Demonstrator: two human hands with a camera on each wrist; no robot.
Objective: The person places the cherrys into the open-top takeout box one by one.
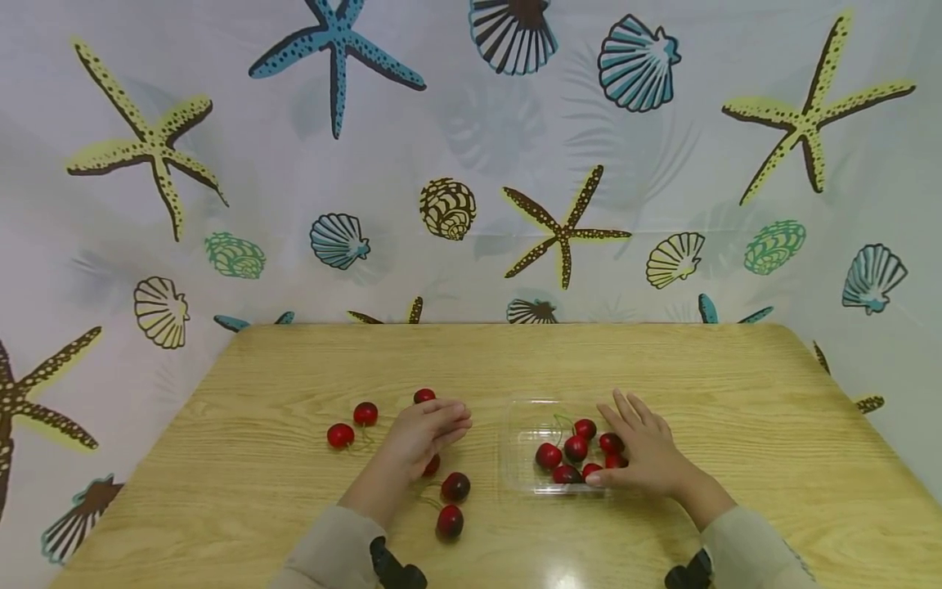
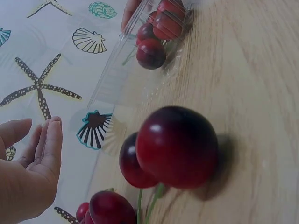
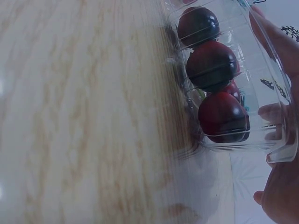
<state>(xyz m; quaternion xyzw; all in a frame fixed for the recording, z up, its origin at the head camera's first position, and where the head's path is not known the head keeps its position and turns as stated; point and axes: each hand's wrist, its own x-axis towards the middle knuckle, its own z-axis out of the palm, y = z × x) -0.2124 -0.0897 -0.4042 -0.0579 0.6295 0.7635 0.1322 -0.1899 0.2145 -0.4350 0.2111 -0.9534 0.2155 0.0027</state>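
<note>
In the head view my left hand (image 1: 425,433) hovers over the left part of the table, fingers straight and close together. Nothing shows in its grasp in the left wrist view, where the palm is turned inward. Cherries (image 1: 455,487) with green stems lie just around it, some partly hidden behind the hand and wrist. My right hand (image 1: 648,458) rests at the right end of a clear plastic box (image 1: 518,466), thumb along the front rim and fingers spread toward the back corner. Several dark red cherries (image 3: 212,65) sit inside the box.
The wooden table (image 1: 294,507) runs back to a curtain (image 1: 412,270) printed with starfish and shells. Two cherries (image 1: 365,414) lie left of the left hand, and another cherry (image 1: 423,395) is just behind it.
</note>
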